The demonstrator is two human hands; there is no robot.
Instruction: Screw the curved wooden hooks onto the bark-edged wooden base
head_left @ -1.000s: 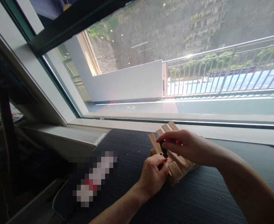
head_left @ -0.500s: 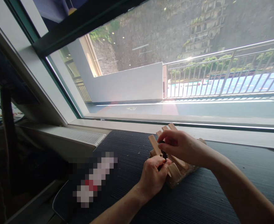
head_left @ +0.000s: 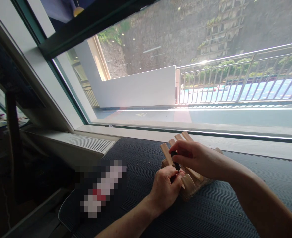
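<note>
My right hand (head_left: 198, 158) comes in from the right, thumb and fingers pinching a small black object (head_left: 175, 157). Its exact kind is too small to make out. Just below, my left hand (head_left: 166, 185) is curled closed, with thumb and forefinger pressed together at the object's lower end. Whatever else those fingers hold is hidden. Behind and under both hands lies a rough-sided brownish block (head_left: 188, 195). Several pale wooden slats (head_left: 165, 151) lean up from it, and a curved wooden piece (head_left: 187, 181) rests at its near end.
The dark ribbed tabletop (head_left: 141, 155) runs up to a white window sill (head_left: 136, 135). A pixelated pale and red item (head_left: 106, 185) lies to the left. Beyond it stands a white vented radiator cover (head_left: 86, 142). A large window spans the back.
The whole scene has shifted slightly right in view. Both hands keep their hold on the small black object, with barely any finger movement.
</note>
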